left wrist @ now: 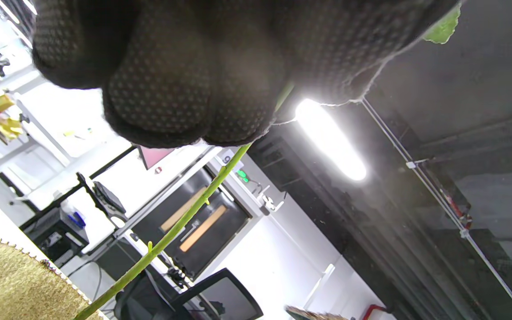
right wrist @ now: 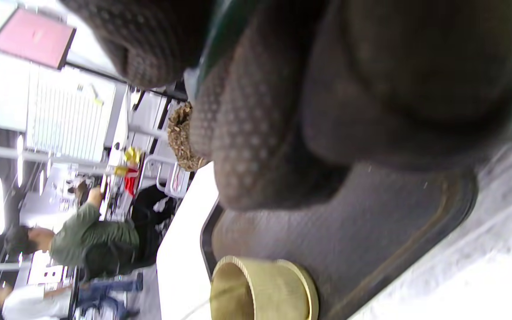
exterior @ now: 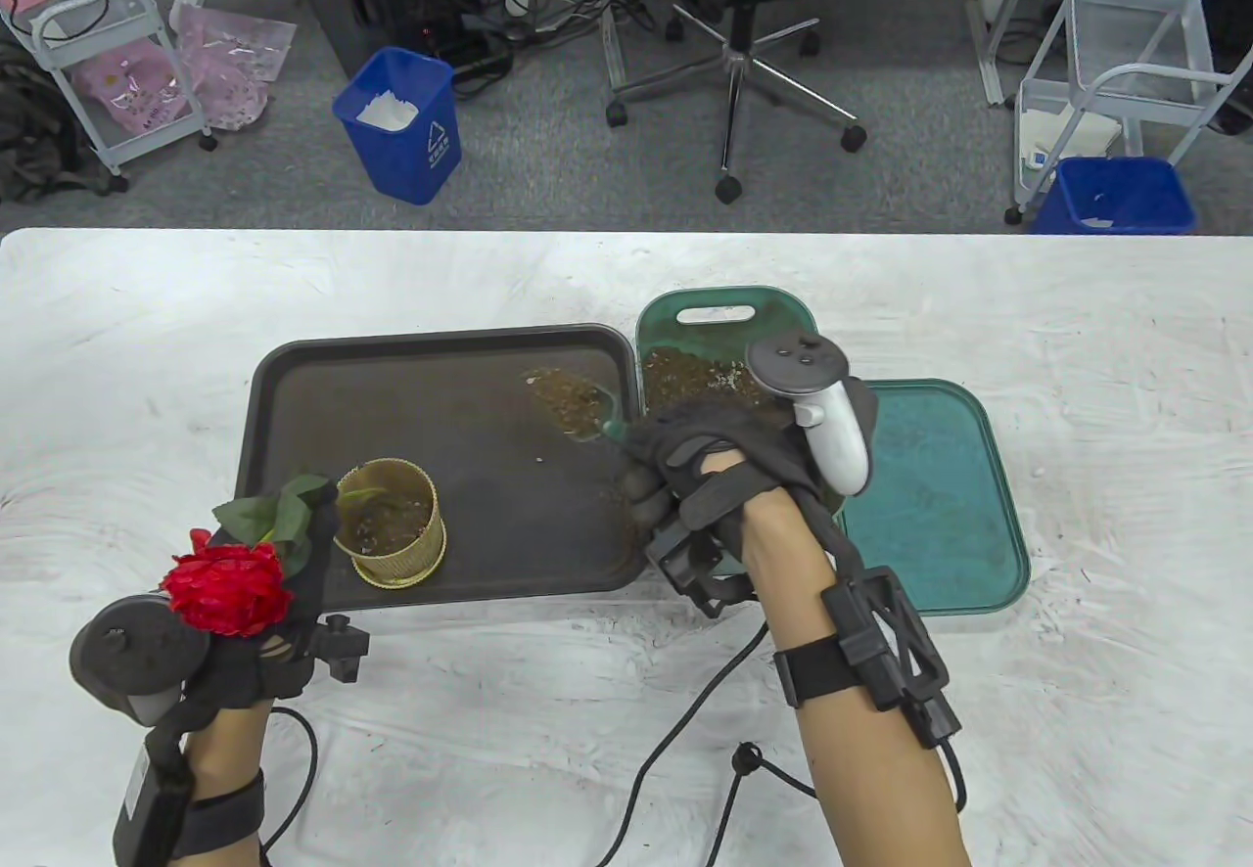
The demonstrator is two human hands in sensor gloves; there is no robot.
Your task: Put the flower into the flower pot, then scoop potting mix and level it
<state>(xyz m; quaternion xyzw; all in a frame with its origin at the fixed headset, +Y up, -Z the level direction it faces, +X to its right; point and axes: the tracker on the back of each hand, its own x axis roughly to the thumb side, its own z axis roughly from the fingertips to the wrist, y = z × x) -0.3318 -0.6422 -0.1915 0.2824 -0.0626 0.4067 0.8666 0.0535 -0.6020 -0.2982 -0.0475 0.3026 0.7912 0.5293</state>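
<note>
A white, streaked table (exterior: 1077, 339) stands in an office-like room, with a swivel chair (exterior: 744, 35) and two blue bins (exterior: 401, 123) on the grey floor beyond its far edge.

The left hand (exterior: 264, 632), gloved in black with a tracker strapped to its back, hovers at the near left corner of the dark tray (exterior: 450, 368). Its fingers are curled round the stem of the flower (exterior: 227, 589); the left wrist view shows the green stem (left wrist: 180, 222) coming out from under the closed fingers (left wrist: 162, 89) and running down toward the woven rim of the pot. The red bloom sits just above the hand, the green leaves (exterior: 274, 515) between bloom and pot, and the stem's lower end reaches into the flower pot (exterior: 392, 524). The gold pot stands upright inside the tray, near its front left corner.

The right hand (exterior: 705, 476) is over the right edge of the dark tray, fingers wrapped round the green handle of a scoop (exterior: 578, 407). The scoop's blade points toward the tray's middle and carries brown potting mix (exterior: 563, 397) above the tray floor. In the right wrist view the curled fingers (right wrist: 247, 133) fill most of the frame, with a clump of mix past them and the pot (right wrist: 260, 289) further off on the tray.

Just beside the dark tray's right edge lies a green tray (exterior: 783, 309) holding more potting mix (exterior: 685, 378), and a second teal tray (exterior: 940, 505) overlaps it further right. Black cables (exterior: 685, 730) trail from both wrists across the table in front of the dark tray.
</note>
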